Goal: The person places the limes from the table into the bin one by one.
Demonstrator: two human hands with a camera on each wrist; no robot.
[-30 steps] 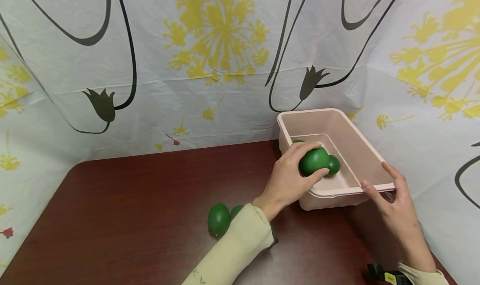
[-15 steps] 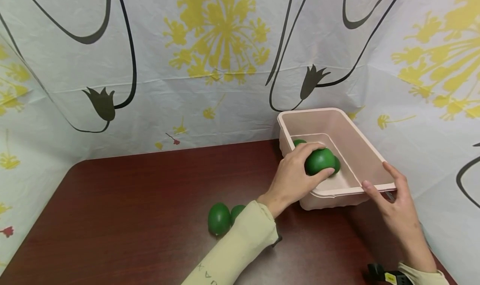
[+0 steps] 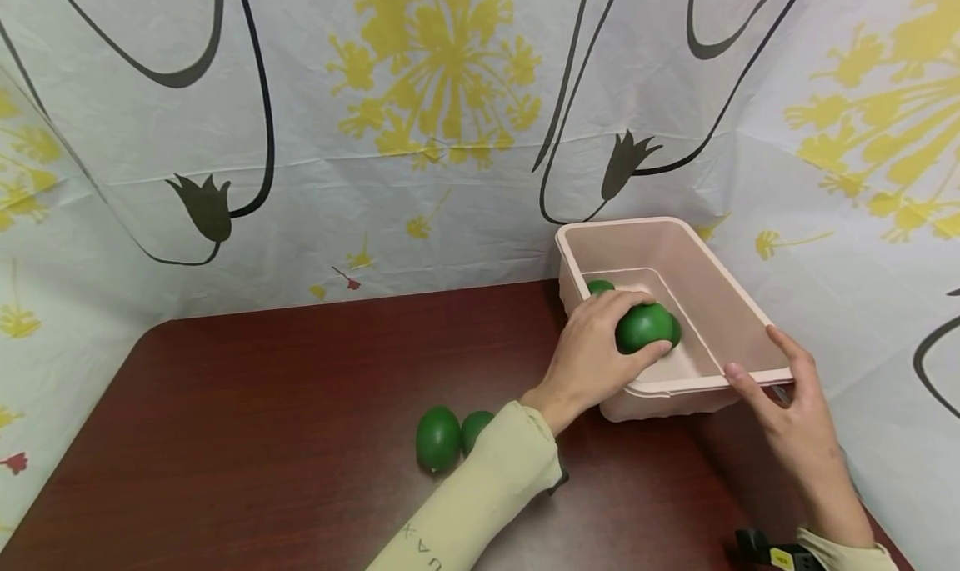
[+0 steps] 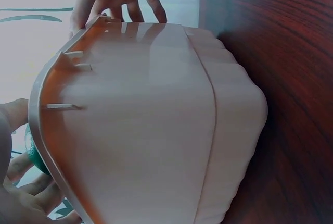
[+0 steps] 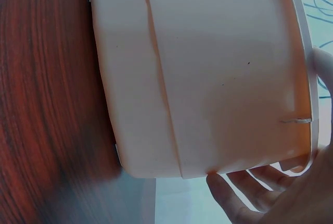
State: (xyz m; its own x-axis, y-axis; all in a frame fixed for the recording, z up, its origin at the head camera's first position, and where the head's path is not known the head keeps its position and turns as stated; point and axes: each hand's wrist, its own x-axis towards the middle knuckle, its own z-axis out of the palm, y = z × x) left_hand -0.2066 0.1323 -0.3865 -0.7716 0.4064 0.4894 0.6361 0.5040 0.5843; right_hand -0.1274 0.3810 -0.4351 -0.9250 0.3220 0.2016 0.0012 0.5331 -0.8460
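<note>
My left hand [image 3: 588,353] reaches over the near-left rim of a pale pink plastic bin [image 3: 716,304], its thumb and fingers round a green lime [image 3: 643,329]. Part of a second lime [image 3: 676,331] shows just behind it, and another lime [image 3: 600,287] lies by the bin's left wall. The right hand [image 3: 801,421] grips the bin's near-right corner, thumb on the rim; in the right wrist view its fingers [image 5: 221,193] reach along the outer wall. On the table, two limes sit side by side: one whole lime [image 3: 438,439] and one lime [image 3: 476,428] partly behind the left sleeve.
The dark reddish-brown table [image 3: 300,404] carries the bin at its back right. A white cloth [image 3: 420,221] with yellow and grey plant prints hangs behind and along the sides. A black wrist strap [image 3: 787,556] is at the right cuff.
The left hand has moved a little right and slightly lower within the bin, still holding its lime. More of the lime by the left wall shows. The right hand and bin stay put.
</note>
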